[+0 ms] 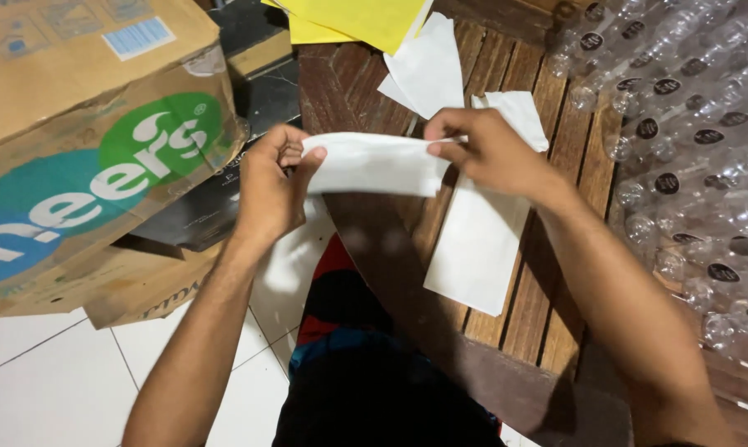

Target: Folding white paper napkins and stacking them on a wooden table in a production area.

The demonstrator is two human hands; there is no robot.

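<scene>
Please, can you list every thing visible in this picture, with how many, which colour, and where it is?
white paper piece: one, white, held between both hands
white paper sheets: several, white, lying on the table
yellow sheets: a few, yellow, top edge
wooden table: one, brown slats, centre right
clear plastic bottles: many, dark caps, right
cardboard box: one, brown, left
tiled floor: white, bottom left
left hand: gripping paper's left end
right hand: gripping paper's right end

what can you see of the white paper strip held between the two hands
The white paper strip is a plain, long rectangle that looks like thin paper, possibly folded or an envelope. It is held flat and level in the air above the edge of the slatted wooden table. The left hand pinches its left end and the right hand pinches its right end. Its surface shows no visible print.
</scene>
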